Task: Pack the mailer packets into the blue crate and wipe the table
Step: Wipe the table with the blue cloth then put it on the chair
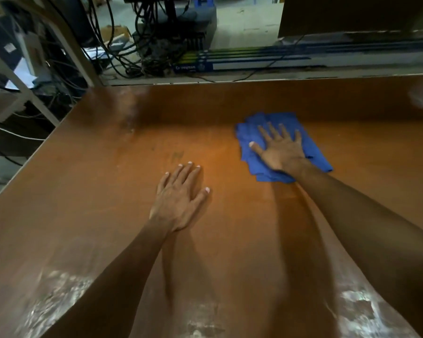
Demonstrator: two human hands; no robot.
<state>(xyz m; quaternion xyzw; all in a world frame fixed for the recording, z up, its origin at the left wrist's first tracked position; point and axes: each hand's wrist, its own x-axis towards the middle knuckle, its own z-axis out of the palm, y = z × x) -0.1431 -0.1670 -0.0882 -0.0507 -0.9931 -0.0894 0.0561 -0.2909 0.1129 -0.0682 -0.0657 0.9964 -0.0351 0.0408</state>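
A crumpled blue cloth [252, 132] lies on the brown table [108, 181], right of the middle. My right hand [277, 148] presses flat on top of it with the fingers spread. My left hand [178, 198] rests palm down on the bare tabletop near the centre, fingers together, holding nothing. No mailer packets and no blue crate are in view.
Whitish worn patches [59, 296] mark the near part of the tabletop. Beyond the far edge, on the floor, lie tangled black cables [142, 52] and long blue boxes [242, 62]. A white metal frame [34, 98] stands off the table's left side.
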